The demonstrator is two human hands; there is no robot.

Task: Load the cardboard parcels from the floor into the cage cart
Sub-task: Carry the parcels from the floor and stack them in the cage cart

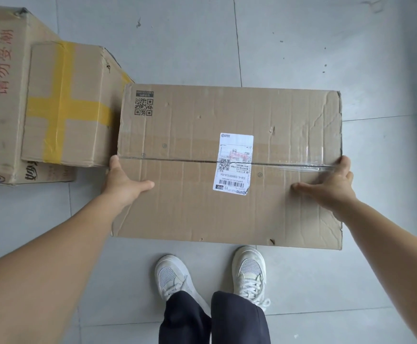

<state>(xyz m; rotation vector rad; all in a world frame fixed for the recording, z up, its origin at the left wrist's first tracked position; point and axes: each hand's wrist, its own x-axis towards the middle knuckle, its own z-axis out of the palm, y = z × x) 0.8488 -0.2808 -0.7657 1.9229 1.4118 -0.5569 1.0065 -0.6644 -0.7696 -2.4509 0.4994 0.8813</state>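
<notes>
A wide brown cardboard parcel (202, 207) with a white shipping label and a printed QR code fills the middle of the head view, in front of my feet. My left hand (121, 182) grips its left edge, thumb on top and fingers down the side. My right hand (331, 186) grips its right edge the same way. I cannot tell whether the parcel rests on the floor or hangs just above it. The cage cart is out of view.
To the left, a smaller parcel crossed with yellow tape (66, 105) lies on a large box with red printed characters (1, 95). Grey floor tiles (252, 45) stretch ahead and to the right. My white shoes (175, 276) stand just behind the held parcel.
</notes>
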